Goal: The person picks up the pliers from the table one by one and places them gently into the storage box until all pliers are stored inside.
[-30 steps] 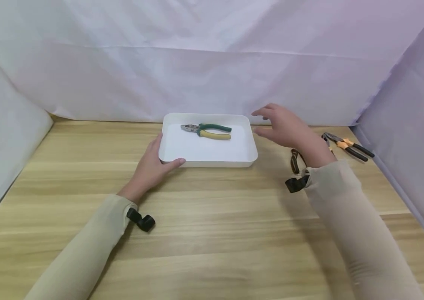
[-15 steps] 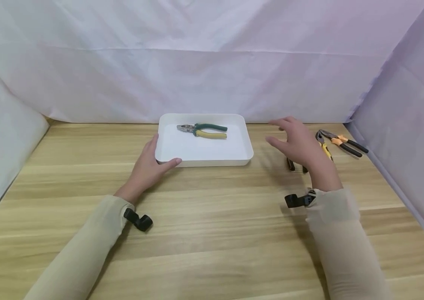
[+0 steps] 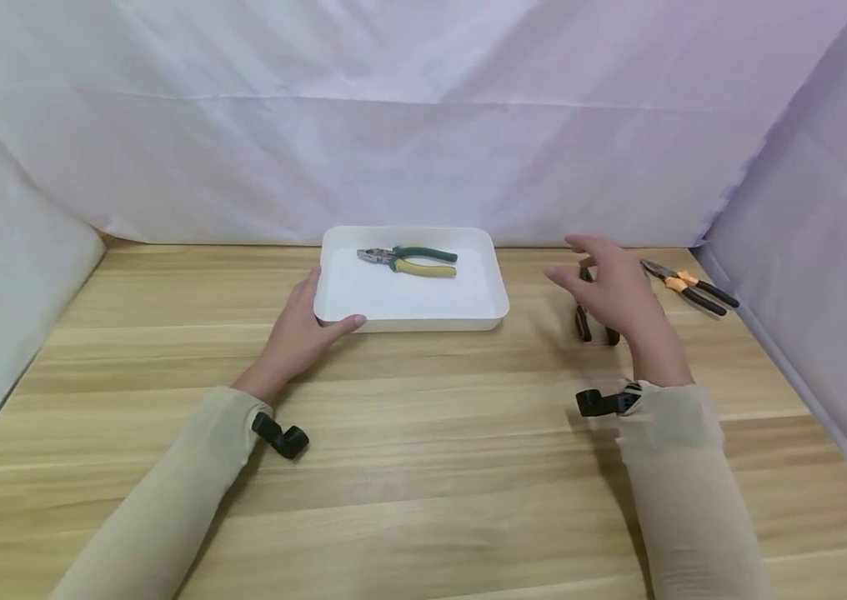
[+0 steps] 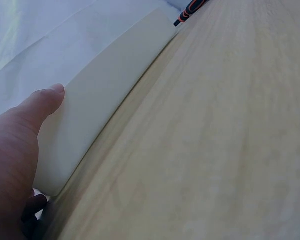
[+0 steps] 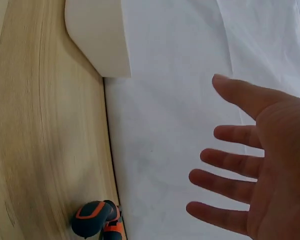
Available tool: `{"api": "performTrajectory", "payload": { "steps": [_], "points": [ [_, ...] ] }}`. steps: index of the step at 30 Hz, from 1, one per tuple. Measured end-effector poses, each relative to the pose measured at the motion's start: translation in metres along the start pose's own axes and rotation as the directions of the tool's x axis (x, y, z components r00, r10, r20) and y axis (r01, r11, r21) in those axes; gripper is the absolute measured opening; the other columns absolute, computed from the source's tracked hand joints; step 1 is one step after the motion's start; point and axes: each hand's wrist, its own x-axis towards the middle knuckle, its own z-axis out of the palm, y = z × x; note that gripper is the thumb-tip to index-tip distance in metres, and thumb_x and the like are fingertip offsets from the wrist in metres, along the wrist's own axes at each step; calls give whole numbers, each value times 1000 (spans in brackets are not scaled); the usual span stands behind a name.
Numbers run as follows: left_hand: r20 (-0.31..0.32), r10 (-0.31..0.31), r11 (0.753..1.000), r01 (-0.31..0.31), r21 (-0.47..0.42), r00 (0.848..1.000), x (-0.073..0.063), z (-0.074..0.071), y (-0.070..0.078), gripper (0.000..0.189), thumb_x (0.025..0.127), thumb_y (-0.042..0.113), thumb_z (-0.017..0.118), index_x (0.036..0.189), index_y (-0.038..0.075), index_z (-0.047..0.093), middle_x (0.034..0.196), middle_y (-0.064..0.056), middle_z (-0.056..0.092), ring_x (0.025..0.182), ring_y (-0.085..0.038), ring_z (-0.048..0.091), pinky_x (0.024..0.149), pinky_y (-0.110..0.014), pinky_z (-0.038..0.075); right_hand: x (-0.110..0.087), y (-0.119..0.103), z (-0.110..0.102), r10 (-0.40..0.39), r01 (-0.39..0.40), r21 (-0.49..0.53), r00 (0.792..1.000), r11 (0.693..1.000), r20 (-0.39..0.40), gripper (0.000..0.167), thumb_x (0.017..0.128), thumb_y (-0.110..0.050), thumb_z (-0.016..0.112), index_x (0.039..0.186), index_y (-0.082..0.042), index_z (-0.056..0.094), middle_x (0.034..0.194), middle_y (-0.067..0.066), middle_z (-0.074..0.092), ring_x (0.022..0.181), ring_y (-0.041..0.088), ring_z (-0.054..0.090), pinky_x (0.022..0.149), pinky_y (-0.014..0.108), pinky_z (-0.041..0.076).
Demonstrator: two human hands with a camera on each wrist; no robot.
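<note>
A shallow white tray (image 3: 412,325) stands near the back of the table, and pliers with one green and one yellow handle (image 3: 427,270) lie in it. My left hand (image 3: 299,329) holds the tray's front left corner, thumb against the front wall and fingers along the left side. In the left wrist view the thumb (image 4: 45,102) touches the tray wall (image 4: 105,85). My right hand (image 3: 611,287) hovers above a dark-handled tool (image 3: 583,323), which it partly hides. In the right wrist view its fingers are spread and hold nothing, with dark and orange handles (image 5: 90,220) below.
Long-nose pliers with orange and black handles (image 3: 694,292) lie at the back right of the wooden table (image 3: 423,433). White cloth (image 3: 408,150) hangs behind the table and at both sides.
My right hand has drawn away from the tray's right side, moving right and now over the dark-handled tool. My left hand stays at the tray's corner. The view has shifted slightly.
</note>
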Motion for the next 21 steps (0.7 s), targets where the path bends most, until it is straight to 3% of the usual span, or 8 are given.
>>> {"api": "performTrajectory", "payload": {
  "steps": [7,14,21],
  "points": [
    [6,-6,1000,6,1,1000,3,2,4,117,84,63,72,164,11,5,169,-19,18,155,-38,23,124,-60,24,-1,17,-3,124,-124,-148,992,981,-4,87,95,-66,54,156,-6,37,156,29,40,132,51,46,99,69,42],
    [9,-9,1000,9,4,1000,3,2,5,117,84,64,71,164,11,4,169,-18,17,155,-38,22,124,-59,23,0,25,-4,260,-245,-192,964,950,61,106,87,-78,54,158,-2,31,151,34,41,128,55,46,88,66,47],
    [0,-2,1000,2,15,1000,2,1,4,116,85,64,71,164,10,4,168,-19,18,155,-38,24,124,-59,24,2,34,-3,307,-277,-240,947,930,98,111,83,-83,52,156,-1,34,145,34,47,123,54,51,88,65,47]
  ]
}}
